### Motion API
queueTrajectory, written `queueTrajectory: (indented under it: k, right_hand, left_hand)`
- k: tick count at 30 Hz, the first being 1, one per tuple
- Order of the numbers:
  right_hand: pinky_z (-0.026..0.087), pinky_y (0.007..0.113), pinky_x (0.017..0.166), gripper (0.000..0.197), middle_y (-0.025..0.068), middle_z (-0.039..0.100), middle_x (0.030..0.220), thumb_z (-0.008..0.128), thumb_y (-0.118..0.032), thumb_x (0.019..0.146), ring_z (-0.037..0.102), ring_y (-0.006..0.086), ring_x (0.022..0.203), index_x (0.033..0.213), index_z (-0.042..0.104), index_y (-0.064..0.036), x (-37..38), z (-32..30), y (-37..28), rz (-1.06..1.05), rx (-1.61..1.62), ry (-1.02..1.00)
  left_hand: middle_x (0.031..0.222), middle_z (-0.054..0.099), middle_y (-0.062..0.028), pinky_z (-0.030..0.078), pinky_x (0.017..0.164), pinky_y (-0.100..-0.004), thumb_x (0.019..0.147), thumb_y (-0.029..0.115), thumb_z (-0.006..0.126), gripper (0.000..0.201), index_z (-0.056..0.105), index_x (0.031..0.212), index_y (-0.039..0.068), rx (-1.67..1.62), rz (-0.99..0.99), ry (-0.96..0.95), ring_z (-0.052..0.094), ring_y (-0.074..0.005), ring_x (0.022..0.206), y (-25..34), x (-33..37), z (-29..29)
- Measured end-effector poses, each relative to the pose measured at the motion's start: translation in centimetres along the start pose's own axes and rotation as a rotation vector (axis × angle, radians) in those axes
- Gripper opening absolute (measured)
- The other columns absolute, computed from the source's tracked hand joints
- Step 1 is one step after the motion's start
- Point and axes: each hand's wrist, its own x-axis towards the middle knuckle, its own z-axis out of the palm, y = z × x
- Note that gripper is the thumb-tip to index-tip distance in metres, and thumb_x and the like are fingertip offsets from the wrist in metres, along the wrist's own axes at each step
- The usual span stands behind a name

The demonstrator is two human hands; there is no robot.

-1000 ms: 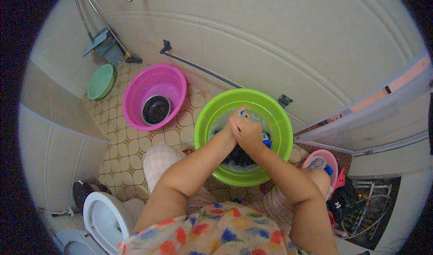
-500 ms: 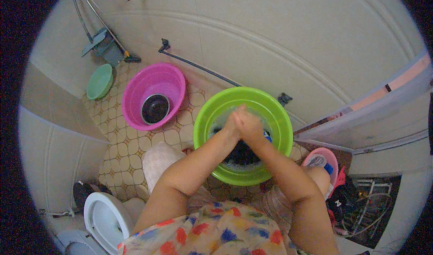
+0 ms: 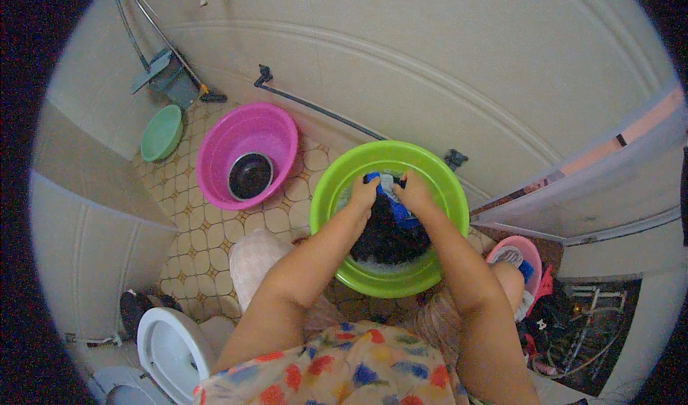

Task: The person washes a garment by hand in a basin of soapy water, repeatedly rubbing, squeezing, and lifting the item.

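A lime-green basin [image 3: 332, 169] with soapy water stands in front of me. In it lies a soaked dark garment [image 3: 390, 242] with blue and pale grey parts. My left hand [image 3: 363, 192] grips the cloth at its far end, beside a blue patch. Opposite it, my right hand [image 3: 415, 193] has its fingers closed on the same cloth. Between the two hands a short blue and grey stretch of it shows. The cloth's lower part spreads over the water, and some fingertips are hidden in its folds.
Left of the basin, a pink tub [image 3: 211, 163] holds a dark round bowl [image 3: 251, 176]. Farther left are a small green basin [image 3: 162, 133] and a dustpan [image 3: 174, 81]. A pink basin of clothes [image 3: 527, 246] sits at my right, a toilet [image 3: 172, 348] at lower left.
My hands were clasped together above the basin. Now they are apart, lower, and each has hold of the garment, whose blue and grey part has come up between them. The view has shifted slightly.
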Motion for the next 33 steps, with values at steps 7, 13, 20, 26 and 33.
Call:
queueTrajectory:
  k: [7,13,20,26,33]
  right_hand:
    - [0.041,0.041,0.076,0.040,0.0217,0.053,0.096,0.059,-0.026,0.071,0.051,0.0361,0.089,0.101,0.046,-0.0025,-0.8,1.4,0.5,0.149,-0.190,-0.318]
    - [0.043,0.040,0.067,0.026,0.0183,0.057,0.082,0.055,-0.025,0.074,0.055,0.0337,0.077,0.089,0.055,-0.0047,-0.8,1.7,-0.8,0.046,0.140,0.070]
    - [0.043,0.040,0.059,0.022,0.0147,0.058,0.074,0.051,-0.026,0.077,0.056,0.0313,0.067,0.077,0.057,-0.0051,-4.9,0.4,-7.8,-0.279,0.213,0.057]
    - [0.041,0.043,0.055,0.032,0.0181,0.054,0.064,0.040,-0.027,0.082,0.052,0.0336,0.060,0.074,0.056,-0.0017,-1.5,-1.0,-3.7,-0.294,-0.136,0.184]
    - [0.043,0.041,0.055,0.032,0.0151,0.056,0.067,0.040,-0.031,0.082,0.054,0.0329,0.058,0.074,0.058,-0.0056,-4.0,-0.2,-6.8,-0.445,-0.071,0.286]
  left_hand:
    - [0.096,0.054,-0.0156,0.039,0.078,-0.0364,0.070,0.007,0.057,0.035,0.047,0.102,0.000,0.484,0.024,0.116,0.051,-0.0270,0.091,-2.5,0.5,-0.4]
    - [0.103,0.051,-0.0153,0.037,0.081,-0.0375,0.079,0.029,0.050,0.037,0.047,0.104,0.002,0.081,0.005,-0.009,0.047,-0.0268,0.098,-2.9,0.8,0.6]
    - [0.086,0.056,-0.0090,0.043,0.066,-0.0360,0.082,0.043,0.040,0.038,0.052,0.088,0.008,-0.505,-0.282,-0.539,0.053,-0.0208,0.075,-4.3,4.9,-0.9]
    - [0.080,0.056,-0.0070,0.044,0.064,-0.0365,0.083,0.032,0.042,0.026,0.053,0.084,0.008,-0.776,-0.271,-0.486,0.053,-0.0205,0.071,-3.3,0.6,3.4]
    - [0.085,0.056,-0.0061,0.041,0.069,-0.0318,0.085,0.035,0.036,0.030,0.054,0.090,0.011,-0.461,0.059,-0.178,0.052,-0.0170,0.075,-2.8,-1.1,2.7]
